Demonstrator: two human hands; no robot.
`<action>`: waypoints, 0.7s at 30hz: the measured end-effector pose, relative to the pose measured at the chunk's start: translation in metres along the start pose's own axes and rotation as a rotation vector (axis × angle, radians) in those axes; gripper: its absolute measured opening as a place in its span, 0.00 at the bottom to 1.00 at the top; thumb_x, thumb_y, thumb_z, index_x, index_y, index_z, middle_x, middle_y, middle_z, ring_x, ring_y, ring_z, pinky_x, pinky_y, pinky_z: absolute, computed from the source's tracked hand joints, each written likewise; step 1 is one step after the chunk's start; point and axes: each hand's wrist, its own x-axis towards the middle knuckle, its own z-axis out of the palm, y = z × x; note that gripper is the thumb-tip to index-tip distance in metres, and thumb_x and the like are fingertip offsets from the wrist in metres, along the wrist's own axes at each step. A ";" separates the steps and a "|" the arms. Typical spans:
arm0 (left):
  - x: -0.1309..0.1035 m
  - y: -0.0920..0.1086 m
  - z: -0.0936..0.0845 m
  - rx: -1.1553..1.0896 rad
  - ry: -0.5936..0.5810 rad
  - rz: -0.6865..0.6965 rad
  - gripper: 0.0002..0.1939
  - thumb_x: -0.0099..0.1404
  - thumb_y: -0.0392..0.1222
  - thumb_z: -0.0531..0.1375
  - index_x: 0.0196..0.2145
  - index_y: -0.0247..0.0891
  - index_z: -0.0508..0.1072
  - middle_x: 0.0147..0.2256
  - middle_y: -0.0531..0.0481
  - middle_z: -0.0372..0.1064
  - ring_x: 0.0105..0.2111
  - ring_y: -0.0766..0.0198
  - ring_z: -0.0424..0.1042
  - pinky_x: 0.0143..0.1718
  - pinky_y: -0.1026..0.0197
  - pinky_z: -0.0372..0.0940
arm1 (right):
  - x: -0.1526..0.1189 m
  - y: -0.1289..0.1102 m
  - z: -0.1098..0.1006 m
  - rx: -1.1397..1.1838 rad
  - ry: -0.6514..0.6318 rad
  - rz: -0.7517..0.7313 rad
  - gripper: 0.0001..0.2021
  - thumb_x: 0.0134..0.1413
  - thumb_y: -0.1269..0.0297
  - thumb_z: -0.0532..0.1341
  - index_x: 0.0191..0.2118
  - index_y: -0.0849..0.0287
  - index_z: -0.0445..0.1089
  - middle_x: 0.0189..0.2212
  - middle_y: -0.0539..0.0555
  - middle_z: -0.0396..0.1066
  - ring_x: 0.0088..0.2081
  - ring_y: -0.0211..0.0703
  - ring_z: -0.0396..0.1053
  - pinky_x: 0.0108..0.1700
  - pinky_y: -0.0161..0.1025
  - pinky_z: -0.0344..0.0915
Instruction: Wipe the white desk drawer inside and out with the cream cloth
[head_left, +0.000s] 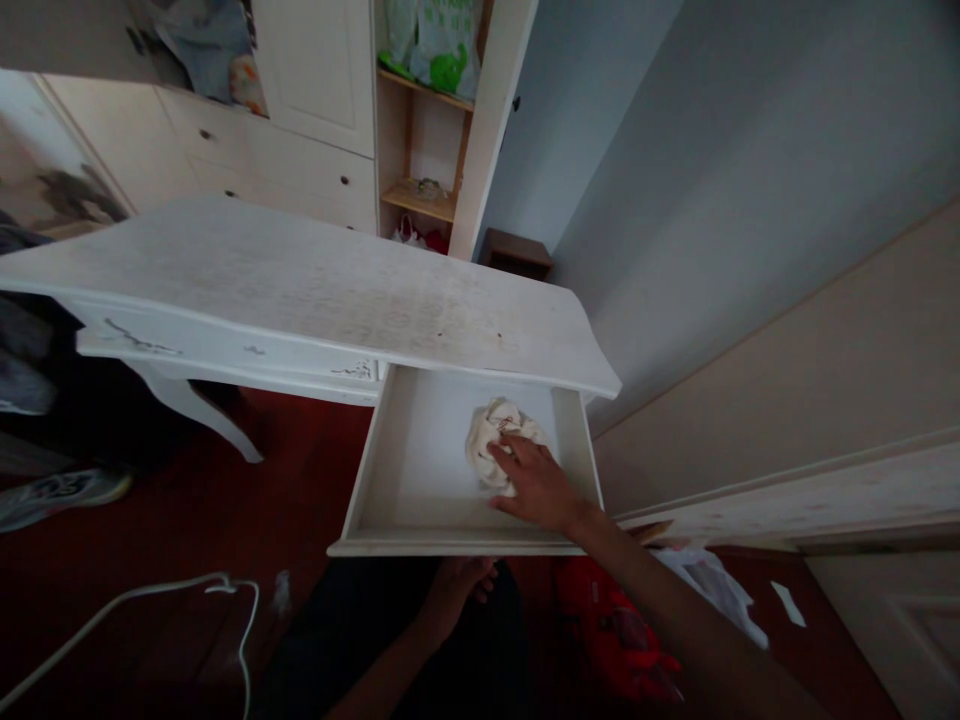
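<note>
Heads up, your left hand is tough to read: it's at 6 o'clock, just below the open drawer's front, which cuts across it. Fingers look loosely curled, maybe, but it's dim down there and I can't tell if they hold anything. Your right forearm covers part of the red bag at 5 o'clock, and the shoe between 8 and 9 runs off the edge. The cream cloth is in the drawer, toward 2 o'clock from its middle — soft, crumpled, bunched into a roundish wad with a thin brownish squiggle on top. Your right hand comes in from 4 o'clock, fingers spread over that side and hiding it — can't tell whether they're gripping or just resting there.
</note>
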 end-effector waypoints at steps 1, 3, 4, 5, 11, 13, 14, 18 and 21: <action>0.000 0.000 0.000 0.002 -0.001 -0.005 0.33 0.46 0.66 0.65 0.35 0.31 0.77 0.29 0.46 0.71 0.27 0.64 0.68 0.26 0.63 0.63 | 0.001 -0.001 -0.001 0.033 -0.017 -0.001 0.34 0.52 0.49 0.64 0.62 0.60 0.59 0.60 0.65 0.58 0.63 0.57 0.53 0.61 0.52 0.54; 0.001 -0.001 0.000 0.005 -0.002 -0.008 0.33 0.46 0.66 0.65 0.35 0.31 0.77 0.29 0.46 0.72 0.27 0.64 0.68 0.26 0.63 0.63 | 0.004 0.000 -0.007 0.087 -0.013 0.031 0.33 0.54 0.48 0.62 0.61 0.59 0.60 0.59 0.64 0.61 0.61 0.54 0.57 0.60 0.48 0.56; 0.002 -0.002 0.001 0.005 -0.002 -0.008 0.33 0.45 0.66 0.65 0.35 0.31 0.77 0.28 0.46 0.72 0.26 0.65 0.68 0.26 0.63 0.63 | 0.006 0.002 -0.010 0.095 -0.005 0.063 0.32 0.54 0.48 0.62 0.61 0.59 0.60 0.57 0.63 0.62 0.59 0.53 0.59 0.59 0.46 0.57; 0.003 -0.003 0.001 0.004 -0.001 -0.003 0.33 0.45 0.66 0.65 0.35 0.31 0.77 0.28 0.46 0.72 0.26 0.65 0.68 0.26 0.63 0.62 | 0.009 0.004 -0.013 0.085 0.004 0.102 0.32 0.54 0.50 0.62 0.61 0.60 0.59 0.56 0.63 0.63 0.57 0.53 0.61 0.58 0.45 0.58; 0.002 -0.004 -0.001 0.013 -0.002 0.018 0.32 0.48 0.66 0.64 0.36 0.31 0.77 0.29 0.45 0.72 0.27 0.64 0.68 0.26 0.63 0.63 | 0.027 0.022 -0.001 -0.001 -0.112 0.362 0.56 0.39 0.42 0.68 0.68 0.63 0.42 0.66 0.73 0.44 0.65 0.69 0.45 0.59 0.60 0.50; 0.001 -0.004 -0.001 0.017 -0.008 0.025 0.32 0.48 0.66 0.64 0.36 0.31 0.77 0.30 0.45 0.72 0.28 0.64 0.69 0.27 0.63 0.63 | 0.033 0.023 0.009 0.030 -0.183 0.410 0.60 0.37 0.41 0.69 0.69 0.62 0.38 0.68 0.73 0.37 0.67 0.71 0.38 0.59 0.63 0.49; 0.001 -0.003 -0.001 0.016 -0.009 0.026 0.32 0.48 0.66 0.64 0.36 0.31 0.77 0.30 0.45 0.72 0.28 0.64 0.69 0.27 0.63 0.63 | 0.035 0.021 0.013 0.045 -0.196 0.415 0.60 0.37 0.42 0.69 0.69 0.62 0.37 0.68 0.73 0.38 0.67 0.70 0.39 0.58 0.62 0.51; 0.001 -0.001 -0.001 0.021 -0.017 0.014 0.33 0.47 0.66 0.64 0.36 0.30 0.77 0.30 0.44 0.72 0.28 0.63 0.69 0.26 0.63 0.63 | 0.035 0.003 0.021 0.023 -0.133 0.413 0.49 0.42 0.50 0.67 0.66 0.63 0.46 0.60 0.70 0.57 0.58 0.65 0.59 0.50 0.52 0.63; 0.001 0.000 -0.001 0.029 -0.020 0.017 0.32 0.48 0.65 0.64 0.36 0.30 0.77 0.30 0.44 0.72 0.28 0.63 0.69 0.27 0.63 0.63 | 0.026 -0.005 0.023 -0.015 -0.086 0.456 0.35 0.47 0.53 0.63 0.60 0.61 0.57 0.51 0.66 0.66 0.48 0.58 0.69 0.43 0.46 0.66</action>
